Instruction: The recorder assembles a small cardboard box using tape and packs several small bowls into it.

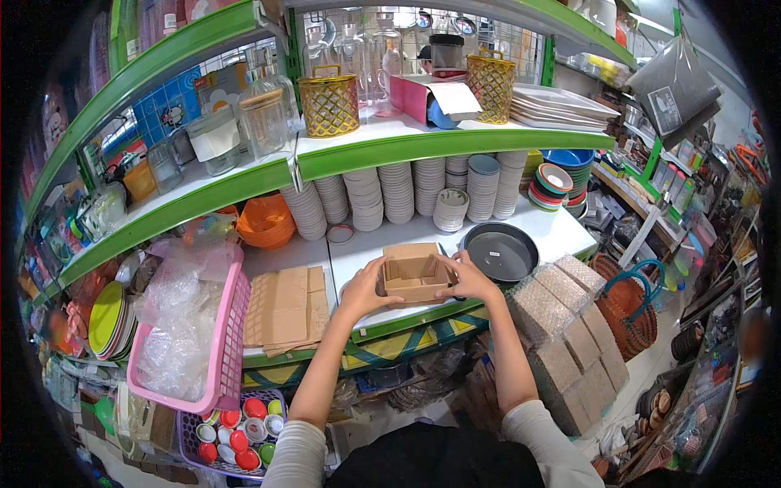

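A small cardboard box (417, 293), its top open and its inside bare, stands on the white shelf (360, 253) in front of me. My left hand (365, 287) grips its left side, thumb along the near face. On the other side my right hand (468, 277) holds the box with thumb and fingers spread over the edge. Part of a dark object shows beside the right fingers, mostly hidden. Just right of the box is a round dark pan (500, 253) with a small label. Flattened cardboard pieces (287, 305) lie stacked to the left.
A pink basket (229, 341) of clear plastic wrap stands at left, above a purple basket (183, 436) of coloured lids. Stacks of white bowls (399, 192) line the back. Bubble-wrapped boxes (570, 341) are piled at right. A green-edged upper shelf (451, 143) holds glass jars and gold containers.
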Demonstrator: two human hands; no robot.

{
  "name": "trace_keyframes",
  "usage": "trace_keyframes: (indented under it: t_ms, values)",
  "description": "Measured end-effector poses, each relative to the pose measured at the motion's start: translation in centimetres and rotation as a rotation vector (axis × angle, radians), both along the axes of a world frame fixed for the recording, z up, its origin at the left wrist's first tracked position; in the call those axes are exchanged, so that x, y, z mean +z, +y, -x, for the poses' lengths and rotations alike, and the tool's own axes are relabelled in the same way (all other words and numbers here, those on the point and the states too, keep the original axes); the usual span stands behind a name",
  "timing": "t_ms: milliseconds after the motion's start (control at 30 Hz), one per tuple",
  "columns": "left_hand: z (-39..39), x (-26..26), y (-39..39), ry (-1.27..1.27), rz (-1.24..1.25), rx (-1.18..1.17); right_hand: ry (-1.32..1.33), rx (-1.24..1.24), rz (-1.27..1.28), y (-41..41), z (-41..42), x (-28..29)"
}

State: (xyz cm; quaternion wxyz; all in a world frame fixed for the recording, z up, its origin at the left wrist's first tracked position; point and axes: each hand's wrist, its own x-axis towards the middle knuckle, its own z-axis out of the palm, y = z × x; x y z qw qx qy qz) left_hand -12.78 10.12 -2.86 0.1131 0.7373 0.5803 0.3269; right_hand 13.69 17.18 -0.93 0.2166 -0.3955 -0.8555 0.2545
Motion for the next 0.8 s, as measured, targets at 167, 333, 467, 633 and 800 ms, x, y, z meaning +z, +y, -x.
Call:
trace_keyframes:
  t_ms: [167, 333, 467, 633, 800]
  values:
    - [-0.3, 0.9, -2.7, 0.079, -0.135, 0.101, -0.206, -0.177, -0.2, -4.9, 2.3, 3.4]
    - [-0.8, 4.8, -6.8, 0.075, -0.17, 0.062, 0.117, -0.089, -0.34, -8.0, 6.2, 5.0]
    - [0.9, 6.3, -10.7, 0.029, -0.24, 0.148, 0.368, 0.177, -0.227, -9.1, 10.9, 4.6]
    - [3.9, 5.8, -16.0, -0.012, -0.316, 0.305, 0.528, 0.454, 0.176, -11.2, 16.9, 3.7]
    - [6.5, 4.7, -23.1, 0.011, -0.31, 0.53, 0.43, 0.703, 0.392, -15.2, 23.0, 1.9]
